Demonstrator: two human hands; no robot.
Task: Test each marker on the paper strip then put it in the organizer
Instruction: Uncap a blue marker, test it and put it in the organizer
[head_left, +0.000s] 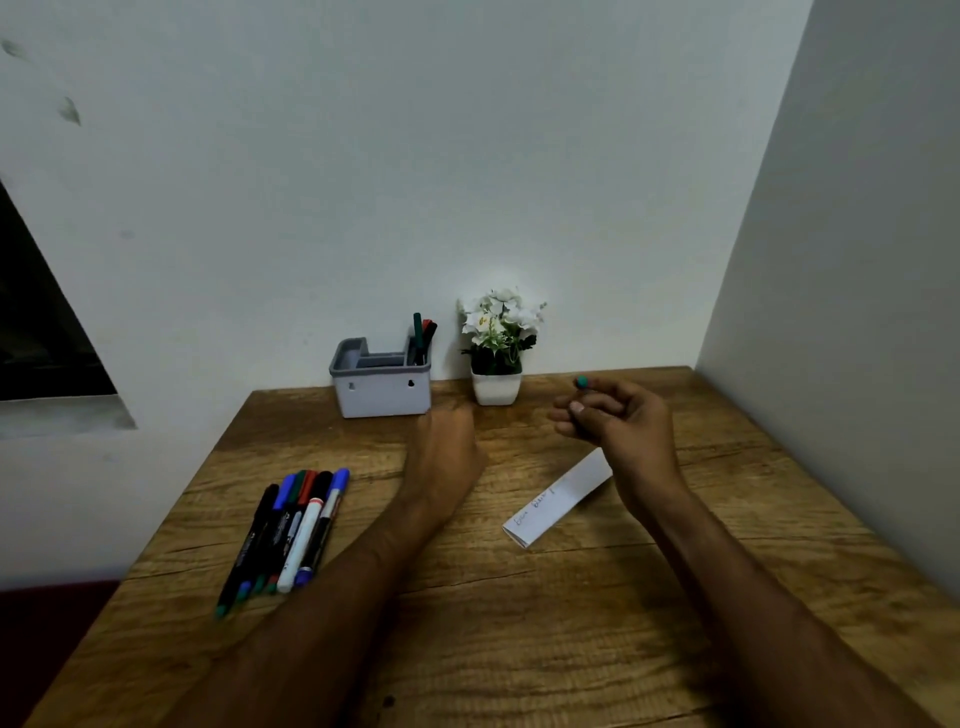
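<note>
**Right hand holds a green-tipped marker above the desk**

At the centre right of the frame, the right hand (610, 415) is raised over the wooden desk (519, 623) with its fingers curled round a marker (582, 383). Only the marker's green end shows, sticking up just above the fingers; the rest is hidden inside the grip.

Near the middle of the frame, the left hand (447, 452) is seen from the back, its fingers pointing away toward the far edge of the desk. Whether they are curled or holding anything cannot be told from this angle.

The paper strip (558, 499) lies flat on the desk just below the right hand, set at a slant, with a few faint pen marks on its lower half.

In the lower left, a group of markers (291, 535) lies side by side on the desk, with black, blue, green, red and white barrels or caps.

At the far edge, against the wall, stands the grey and white organizer (382, 389). A few markers stand upright in its right-hand compartment. Just beside it to the right is a small white pot of white flowers (496, 353).
</note>
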